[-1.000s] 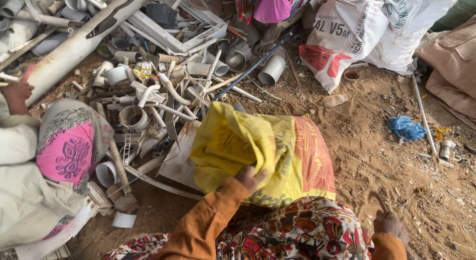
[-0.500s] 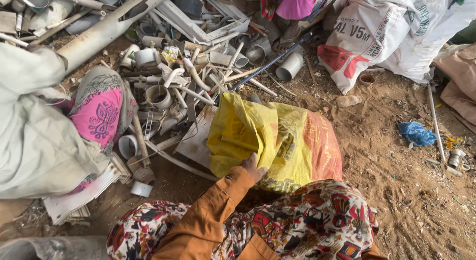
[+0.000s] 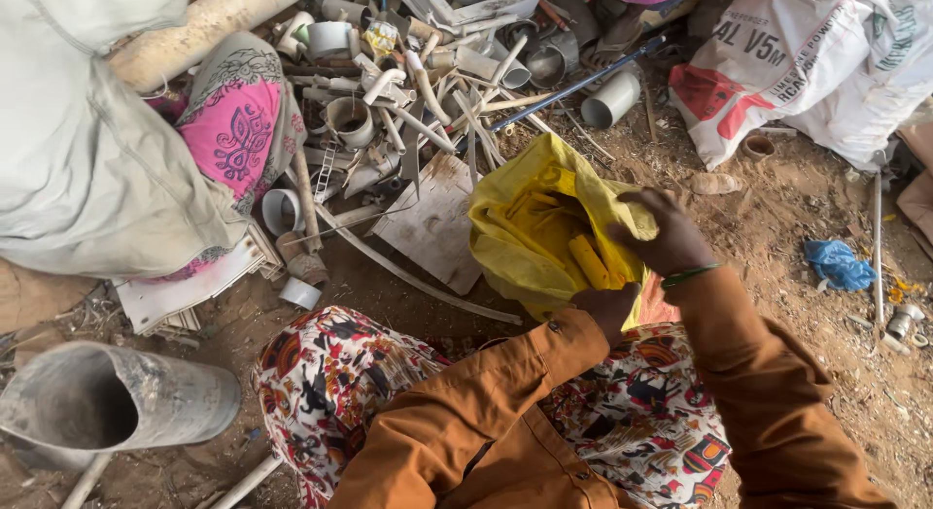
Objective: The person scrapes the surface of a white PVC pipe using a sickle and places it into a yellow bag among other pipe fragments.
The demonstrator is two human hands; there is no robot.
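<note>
A yellow woven sack (image 3: 530,232) lies open on the dirt in front of my knees. My left hand (image 3: 604,307) grips its near rim, knuckles curled over the edge. My right hand (image 3: 666,235) holds the far right rim and spreads the mouth wide. Inside the sack a short yellow pipe piece (image 3: 590,261) shows. Both arms wear orange sleeves, and a green bangle sits on my right wrist. My patterned skirt (image 3: 340,373) covers my legs below.
A heap of grey and white plastic pipe scraps (image 3: 418,72) fills the upper middle. Another person in pale and pink cloth (image 3: 233,130) crouches at left. A wide grey pipe (image 3: 107,402) lies bottom left. White sacks (image 3: 816,62) stand top right; a blue scrap (image 3: 838,264) lies on the dirt.
My right hand has come into view and taken hold of the sack's rim. The sack, closed before, now gapes open. The view has shifted, with the crouching person closer at left.
</note>
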